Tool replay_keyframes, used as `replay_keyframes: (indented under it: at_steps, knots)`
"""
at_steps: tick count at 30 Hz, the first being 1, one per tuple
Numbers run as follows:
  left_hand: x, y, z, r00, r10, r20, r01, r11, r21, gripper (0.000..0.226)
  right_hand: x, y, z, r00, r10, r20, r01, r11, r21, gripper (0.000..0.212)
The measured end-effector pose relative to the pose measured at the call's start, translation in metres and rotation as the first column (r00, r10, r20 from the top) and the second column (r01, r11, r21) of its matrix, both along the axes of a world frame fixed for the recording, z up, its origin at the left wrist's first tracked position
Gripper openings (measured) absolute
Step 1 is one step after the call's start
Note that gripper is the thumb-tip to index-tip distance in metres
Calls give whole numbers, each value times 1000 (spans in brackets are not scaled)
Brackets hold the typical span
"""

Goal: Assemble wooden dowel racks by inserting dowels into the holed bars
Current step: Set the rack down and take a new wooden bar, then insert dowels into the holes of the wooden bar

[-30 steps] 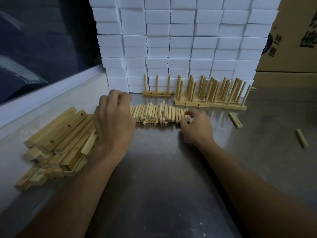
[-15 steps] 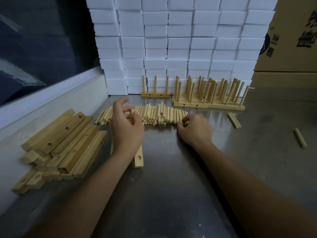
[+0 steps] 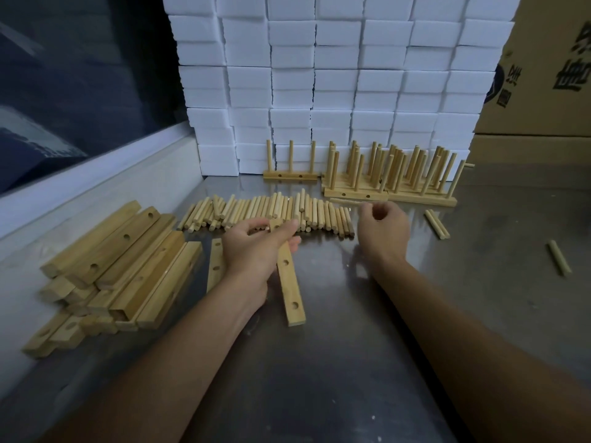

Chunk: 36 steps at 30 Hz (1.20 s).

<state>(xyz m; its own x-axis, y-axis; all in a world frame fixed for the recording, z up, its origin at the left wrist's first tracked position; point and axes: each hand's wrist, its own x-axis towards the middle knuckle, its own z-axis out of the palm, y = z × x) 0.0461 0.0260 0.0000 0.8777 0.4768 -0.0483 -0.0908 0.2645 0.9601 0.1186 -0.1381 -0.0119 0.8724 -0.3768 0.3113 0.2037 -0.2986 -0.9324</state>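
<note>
While left hand (image 3: 256,247) grips bar (image 3: 289,282), right hand (image 3: 382,228) curled

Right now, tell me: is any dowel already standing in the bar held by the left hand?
No: the bar in the left hand shows only empty holes.

A dull grey metal table (image 3: 319,362) fills the foreground, dimly lit. Behind it rises a wall of stacked white foam blocks (image 3: 335,75). Printed cardboard boxes (image 3: 550,75) stand at the right, and a dark window (image 3: 73,75) with a pale sill (image 3: 96,174) runs along the left
</note>
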Motion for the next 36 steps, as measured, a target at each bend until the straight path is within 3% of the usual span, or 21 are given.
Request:
replay_keyframes:
  at_steps: [4,7,13,17,21,24,31,36]
  knots:
    - [-1,-4,1,999,-43,-25,43,999,24,31,-3,-4,3,999,-27,25,19,965,262,11]
    - [1,-2,4,997,-30,-78,32,999,37,19,-8,-4,6,995,-19,96,-13,946,324,9]
    - [-6,1,11,982,-188,34,191,973,-130,27,-33,5,11,930,161,329,-173,985,7,13]
    - [-8,1,14,952,-302,49,303,953,-9,17,-55,8,11,884,285,372,-206,949,-237,10]
    - [-11,0,16,928,-371,32,369,928,41,19,-66,8,5,871,380,311,-194,849,-492,19]
    - [-13,0,17,913,-404,61,399,914,80,22,-67,11,4,861,381,337,-155,827,-540,19]
    - [-15,1,16,910,-411,59,358,849,389,22,-66,15,6,820,399,410,-127,825,-550,13]
    - [-12,3,12,929,-366,52,237,700,673,30,-68,15,5,833,300,465,77,770,-634,8]
